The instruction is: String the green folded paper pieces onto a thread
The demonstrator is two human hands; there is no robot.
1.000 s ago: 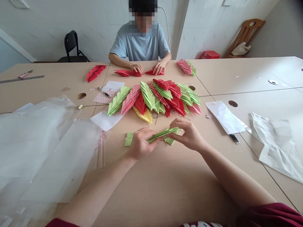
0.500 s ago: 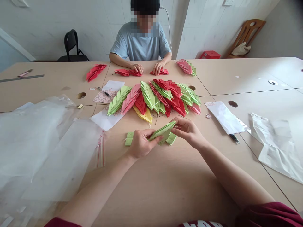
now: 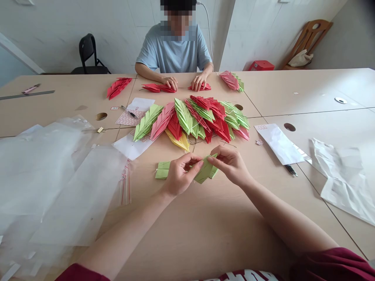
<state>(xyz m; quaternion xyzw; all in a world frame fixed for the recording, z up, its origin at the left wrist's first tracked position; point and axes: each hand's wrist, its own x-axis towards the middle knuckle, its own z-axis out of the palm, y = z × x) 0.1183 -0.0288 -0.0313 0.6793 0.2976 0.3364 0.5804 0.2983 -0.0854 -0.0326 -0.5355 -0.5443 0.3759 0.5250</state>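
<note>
A folded green paper piece (image 3: pixel 204 171) is held up between both hands over the table. My left hand (image 3: pixel 184 173) pinches its left side between thumb and fingers. On its upper right corner, my right hand (image 3: pixel 231 164) closes thumb and fingertips. Beneath and behind the hands lie more flat green paper pieces (image 3: pixel 162 170), partly covered by the hands. Just beyond them spreads a fan-like pile of pleated red, green and pink paper shapes (image 3: pixel 184 116), with a yellow one (image 3: pixel 177 140) at its near edge.
Across the table (image 3: pixel 205 238) a person in a blue shirt (image 3: pixel 177 50) has both hands on red folded papers (image 3: pixel 159 88). Plastic bags (image 3: pixel 43 175) cover the left side. White paper (image 3: pixel 278 144), a pen (image 3: pixel 291 170) and a white bag (image 3: pixel 345 179) lie at right.
The green piece has turned from a slanted, edge-on pose to show its flat face. My left fingers have moved up and right along it, and the hands are closer together.
</note>
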